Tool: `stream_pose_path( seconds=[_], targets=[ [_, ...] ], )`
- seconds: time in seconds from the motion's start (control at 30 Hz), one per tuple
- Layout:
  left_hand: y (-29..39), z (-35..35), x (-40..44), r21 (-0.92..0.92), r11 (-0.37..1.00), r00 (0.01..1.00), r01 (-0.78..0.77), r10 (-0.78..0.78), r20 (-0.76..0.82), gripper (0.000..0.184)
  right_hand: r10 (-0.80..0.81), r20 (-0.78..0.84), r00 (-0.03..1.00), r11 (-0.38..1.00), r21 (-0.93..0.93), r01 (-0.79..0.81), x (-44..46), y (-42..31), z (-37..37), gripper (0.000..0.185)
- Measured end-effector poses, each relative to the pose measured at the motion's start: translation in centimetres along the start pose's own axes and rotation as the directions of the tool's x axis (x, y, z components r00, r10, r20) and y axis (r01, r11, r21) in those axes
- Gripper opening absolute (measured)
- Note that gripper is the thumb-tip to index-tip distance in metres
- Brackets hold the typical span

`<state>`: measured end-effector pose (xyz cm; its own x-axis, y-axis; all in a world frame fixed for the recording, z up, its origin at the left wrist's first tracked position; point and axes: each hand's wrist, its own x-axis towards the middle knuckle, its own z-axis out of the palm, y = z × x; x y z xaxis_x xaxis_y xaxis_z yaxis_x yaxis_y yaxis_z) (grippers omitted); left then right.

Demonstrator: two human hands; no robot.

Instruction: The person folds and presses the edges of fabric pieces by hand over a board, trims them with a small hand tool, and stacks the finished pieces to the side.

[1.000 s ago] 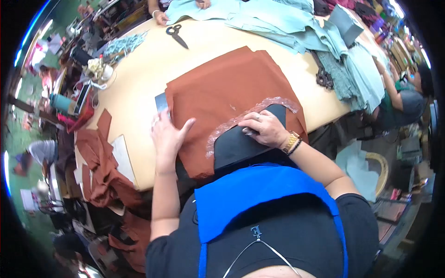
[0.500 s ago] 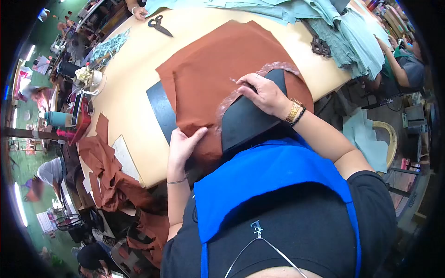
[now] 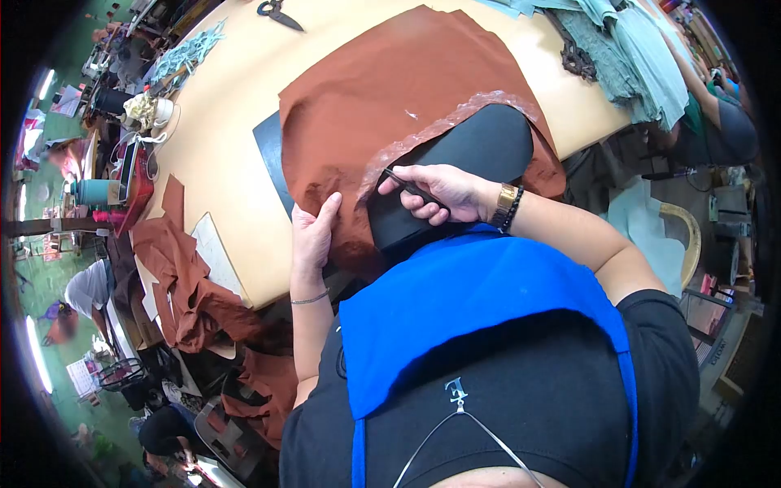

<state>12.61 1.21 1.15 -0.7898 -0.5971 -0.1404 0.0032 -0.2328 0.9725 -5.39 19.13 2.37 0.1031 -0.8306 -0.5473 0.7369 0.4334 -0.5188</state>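
A rust-brown fabric lies over a black board, with a clear, shiny strip along its curved cut edge. My left hand grips the fabric near its lower left corner, thumb on top and fingers hidden beneath. My right hand, with a gold watch at the wrist, is closed around a small dark tool. The tool's tip is at the strip by the fabric's edge, above the board. A dark blue-grey sheet shows from under the fabric's left side.
Black scissors lie at the table's far side. Light green fabric is piled at the right, beside a person's arm. Crumpled brown fabric hangs over the left edge near a white sheet. A cup stands at the left.
My left hand has gone from spread beside the fabric to gripping its corner. My right hand has moved down and left along the edge, and the dark tool now shows clearly in it.
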Motion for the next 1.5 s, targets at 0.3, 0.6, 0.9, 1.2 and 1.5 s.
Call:
stream_pose_path(
  seconds=[0.3,0.6,0.9,1.2,1.5],
  targets=[
    [0.3,0.1,-0.1,0.022,0.999,0.999,0.045,-0.045,-0.01,0.041,-0.109,-0.021,0.994,0.993,-0.044,0.108,0.0,0.5,0.0,0.036],
    [-0.1,0.1,-0.1,-0.018,0.999,0.999,-0.029,0.03,0.016,0.042,-0.086,-0.061,0.994,0.996,-0.039,0.084,0.5,0.3,0.7,0.036],
    [0.0,0.0,0.0,0.009,0.999,0.999,-0.033,0.032,0.041,0.041,-0.084,-0.068,0.994,0.993,-0.087,0.078,0.4,0.2,1.1,0.037],
    [-0.6,-0.3,0.2,0.016,1.0,0.999,-0.019,0.018,0.043,0.041,-0.078,-0.089,0.993,0.992,-0.103,0.068,0.3,0.3,1.3,0.037],
    [1.0,-0.6,-0.2,0.278,0.812,0.783,-0.514,0.576,-0.235,0.037,-0.141,-0.06,0.988,0.985,-0.11,0.134,-0.7,0.8,0.7,0.037]
  ],
)
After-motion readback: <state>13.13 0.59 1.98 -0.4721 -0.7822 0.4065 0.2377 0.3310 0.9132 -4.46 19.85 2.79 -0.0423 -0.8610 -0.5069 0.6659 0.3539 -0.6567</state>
